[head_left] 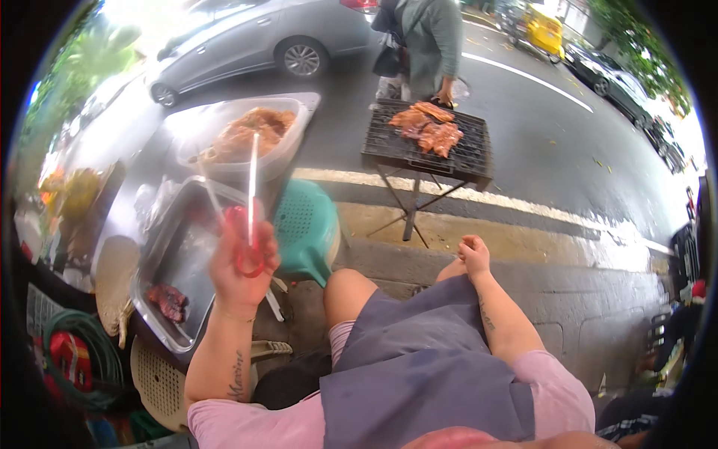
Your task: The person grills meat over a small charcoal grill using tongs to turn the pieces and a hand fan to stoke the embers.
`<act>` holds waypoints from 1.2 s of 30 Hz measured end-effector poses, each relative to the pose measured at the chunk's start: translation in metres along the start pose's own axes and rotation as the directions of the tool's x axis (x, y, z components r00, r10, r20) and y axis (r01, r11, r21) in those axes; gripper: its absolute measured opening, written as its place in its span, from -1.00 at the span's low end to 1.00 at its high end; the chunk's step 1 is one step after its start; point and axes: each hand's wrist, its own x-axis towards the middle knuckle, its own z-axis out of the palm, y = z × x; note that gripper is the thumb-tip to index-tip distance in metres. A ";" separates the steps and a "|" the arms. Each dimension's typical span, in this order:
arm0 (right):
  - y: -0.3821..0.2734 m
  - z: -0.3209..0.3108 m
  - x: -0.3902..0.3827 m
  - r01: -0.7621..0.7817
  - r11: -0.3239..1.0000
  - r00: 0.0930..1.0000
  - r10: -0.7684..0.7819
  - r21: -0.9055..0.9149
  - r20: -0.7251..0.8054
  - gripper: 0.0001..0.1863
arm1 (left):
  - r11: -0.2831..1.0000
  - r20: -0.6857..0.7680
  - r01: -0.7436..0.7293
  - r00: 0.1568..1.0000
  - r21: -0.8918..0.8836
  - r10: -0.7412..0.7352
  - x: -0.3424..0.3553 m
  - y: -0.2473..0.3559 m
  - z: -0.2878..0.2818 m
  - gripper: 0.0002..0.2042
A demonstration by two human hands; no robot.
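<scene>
My left hand [241, 262] is closed around a red-handled metal utensil [254, 187], like scissors or tongs, raised between the plastic tub and me. Under it sits a metal tray [166, 236] with a dark piece of meat [168, 301]. The clear tub [297, 129] above holds orange marinated meat [250, 129]. My right hand [473, 253] is curled closed by my right knee, with nothing visible in it. Ahead, several raw-looking orange meat pieces [437, 136] lie on a black charcoal grill [471, 153] on crossed legs.
A teal plastic stool [305, 224] stands left of my knees, a beige perforated chair [161, 382] and coiled green hose [86, 333] at lower left. A person [426, 45] in grey-green stands behind the grill, hand near it. A silver car [247, 37] and other vehicles line the wet road.
</scene>
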 end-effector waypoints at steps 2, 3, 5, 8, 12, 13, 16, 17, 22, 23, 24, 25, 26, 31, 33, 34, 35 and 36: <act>0.021 -0.023 0.009 0.070 0.996 0.997 -0.071 -0.054 -0.027 -0.74 | 0.995 0.046 0.052 0.998 -0.080 -0.048 0.010 -0.004 -0.004 -0.46; 0.032 -0.032 0.012 0.046 0.999 0.995 -0.043 0.027 -0.086 -0.75 | 0.996 0.044 0.059 0.998 -0.073 -0.056 0.015 -0.007 -0.001 -0.47; 0.034 -0.031 0.012 -0.004 0.997 0.998 0.010 0.083 -0.063 -0.77 | 0.997 0.034 0.045 0.998 -0.062 -0.043 0.015 -0.006 0.003 -0.50; 0.026 -0.023 0.009 -0.022 0.991 0.999 0.028 0.134 -0.041 -0.78 | 0.999 0.020 0.032 0.999 -0.033 -0.031 0.013 -0.003 -0.002 -0.49; 0.006 -0.010 0.003 -0.005 0.998 1.000 0.006 0.065 -0.021 -0.79 | 1.000 0.005 0.020 1.000 -0.008 -0.020 0.003 0.001 0.001 -0.43; 0.003 -0.009 0.001 -0.021 0.996 0.999 0.023 0.085 -0.024 -0.79 | 1.000 -0.003 0.023 1.000 -0.013 -0.023 0.002 0.001 0.004 -0.43; -0.004 -0.011 -0.004 -0.057 0.989 0.998 0.061 0.135 -0.026 -0.80 | 0.999 -0.006 0.045 0.999 -0.027 -0.046 0.005 -0.002 0.006 -0.50; -0.006 -0.013 -0.006 -0.066 0.988 0.997 0.070 0.141 -0.024 -0.80 | 0.997 -0.003 0.057 0.998 -0.044 -0.057 0.006 -0.003 0.006 -0.55; -0.006 -0.020 -0.005 -0.094 0.978 0.993 0.106 0.187 -0.057 -0.79 | 0.996 0.015 0.063 0.998 -0.056 -0.062 0.009 -0.004 0.005 -0.63; -0.007 -0.022 -0.005 -0.102 0.975 0.991 0.116 0.197 -0.061 -0.79 | 0.996 0.023 0.064 0.998 -0.062 -0.063 0.010 -0.005 0.006 -0.62; -0.007 -0.020 -0.005 -0.117 0.972 0.990 0.131 0.204 -0.058 -0.79 | 0.996 0.022 0.063 0.998 -0.068 -0.061 0.009 -0.003 0.004 -0.62; -0.008 -0.018 -0.005 -0.122 0.971 0.989 0.136 0.205 -0.057 -0.79 | 0.995 0.020 0.061 0.998 -0.075 -0.060 0.009 -0.003 0.002 -0.62; -0.009 -0.017 -0.005 -0.128 0.970 0.988 0.142 0.206 -0.055 -0.78 | 0.995 0.015 0.060 0.998 -0.076 -0.059 0.008 -0.002 0.000 -0.61; -0.006 -0.018 -0.003 -0.129 0.962 0.990 0.141 0.240 -0.033 -0.78 | 0.996 0.026 0.061 0.998 -0.069 -0.060 0.009 -0.002 0.002 -0.59; -0.003 -0.020 -0.003 -0.137 0.958 0.989 0.148 0.250 -0.026 -0.78 | 0.995 0.019 0.068 0.998 -0.067 -0.066 0.008 -0.003 0.004 -0.60; -0.002 -0.021 -0.002 -0.129 0.961 0.990 0.140 0.246 -0.029 -0.78 | 0.997 0.023 0.060 0.998 -0.051 -0.058 0.008 -0.003 0.005 -0.55; -0.001 -0.021 0.001 -0.121 0.963 0.991 0.132 0.241 -0.032 -0.78 | 0.998 0.027 0.052 0.998 -0.034 -0.051 0.009 -0.003 0.006 -0.50; -0.002 -0.020 0.001 -0.113 0.965 0.992 0.124 0.236 -0.033 -0.78 | 0.999 0.029 0.043 0.999 -0.018 -0.043 0.008 -0.003 0.006 -0.45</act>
